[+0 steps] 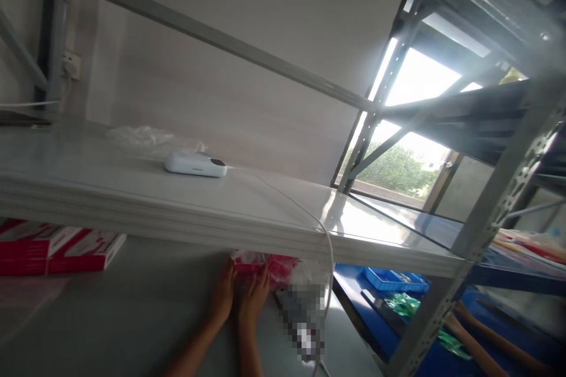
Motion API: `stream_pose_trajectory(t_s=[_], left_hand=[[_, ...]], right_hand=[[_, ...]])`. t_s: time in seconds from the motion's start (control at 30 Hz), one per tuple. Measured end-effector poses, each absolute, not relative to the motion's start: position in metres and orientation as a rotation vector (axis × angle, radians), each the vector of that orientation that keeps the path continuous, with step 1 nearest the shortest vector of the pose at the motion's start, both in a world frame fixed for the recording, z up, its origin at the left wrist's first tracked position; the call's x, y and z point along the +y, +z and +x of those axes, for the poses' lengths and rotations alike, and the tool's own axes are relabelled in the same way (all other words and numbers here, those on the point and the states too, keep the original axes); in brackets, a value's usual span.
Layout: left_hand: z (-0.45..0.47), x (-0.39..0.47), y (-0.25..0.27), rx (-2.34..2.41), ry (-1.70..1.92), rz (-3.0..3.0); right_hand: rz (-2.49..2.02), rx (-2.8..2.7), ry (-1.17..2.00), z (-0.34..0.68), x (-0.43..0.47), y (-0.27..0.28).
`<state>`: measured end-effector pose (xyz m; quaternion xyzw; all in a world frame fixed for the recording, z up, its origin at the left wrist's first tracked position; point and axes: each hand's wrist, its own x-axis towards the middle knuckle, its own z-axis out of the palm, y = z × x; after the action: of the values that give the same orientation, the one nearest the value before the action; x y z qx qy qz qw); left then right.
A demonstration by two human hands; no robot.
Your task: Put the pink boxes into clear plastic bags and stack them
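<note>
Under the shelf board, a pink-red box (250,265) partly covered by clear plastic sits between and beyond my hands. My left hand (222,294) grips it at its left end. The fingers of my right hand (255,297) press on its front, close beside the left hand. More pink wrapping (283,268) shows just to the right, with crumpled clear plastic near it. The upper part of the box is hidden by the shelf edge. A blurred-out item (303,318) lies to the right of my right hand.
On the shelf board (274,206) stand a white device (194,165) and a clear plastic bag (145,138). A white cable (329,259) hangs over the edge. Red-and-white boxes (75,250) lie at left. Beyond the metal post (490,212), another person's arms (477,341) reach near blue trays (393,278).
</note>
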<state>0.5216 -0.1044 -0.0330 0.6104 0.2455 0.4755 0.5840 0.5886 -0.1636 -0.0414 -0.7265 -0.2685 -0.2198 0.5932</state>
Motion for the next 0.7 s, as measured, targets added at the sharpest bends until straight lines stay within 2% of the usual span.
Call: stream_pose_trajectory(t_s=[0.33, 0.53, 0.7], left_hand=[[0.529, -0.088, -0.024, 0.704, 1.174, 1.596], [0.531, -0.085, -0.033, 0.693, 1.179, 1.621], [0.538, -0.081, -0.040, 0.680, 1.210, 1.601]], right_hand=[[-1.786, -0.687, -0.536, 0.587, -0.171, -0.037], [-1.831, -0.724, -0.517, 0.592, -0.165, -0.054], [-1.829, -0.724, -0.619, 0.604, -0.162, -0.060]])
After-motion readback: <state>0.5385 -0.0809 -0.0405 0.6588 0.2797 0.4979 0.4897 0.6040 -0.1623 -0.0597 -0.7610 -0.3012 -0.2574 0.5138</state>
